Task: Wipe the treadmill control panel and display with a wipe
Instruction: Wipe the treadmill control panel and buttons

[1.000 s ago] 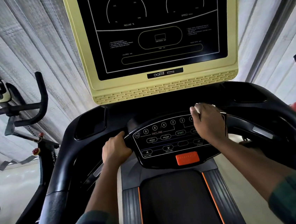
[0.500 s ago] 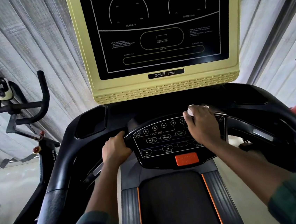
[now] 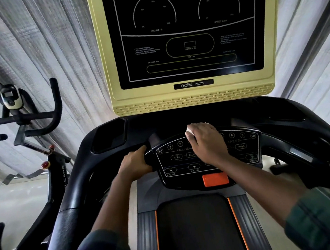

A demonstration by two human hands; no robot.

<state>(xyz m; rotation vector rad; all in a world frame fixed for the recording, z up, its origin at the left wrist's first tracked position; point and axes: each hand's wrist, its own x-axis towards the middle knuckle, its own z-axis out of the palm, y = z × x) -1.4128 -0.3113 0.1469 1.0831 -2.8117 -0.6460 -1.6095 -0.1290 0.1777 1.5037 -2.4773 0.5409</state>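
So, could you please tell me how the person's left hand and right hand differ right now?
The left hand grips the black curved handle, while the right hand rests on the black oval button panel beside it. The right hand holds a small white wipe under its fingers; the left hand holds no wipe. The right hand reaches farther forward than the left hand. Both are bare.

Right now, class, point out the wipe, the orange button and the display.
wipe point(image 3: 189, 130): head view, the white corner that shows.
orange button point(image 3: 215, 179): head view, middle of its face.
display point(image 3: 186, 16): head view, middle of the dark glass.
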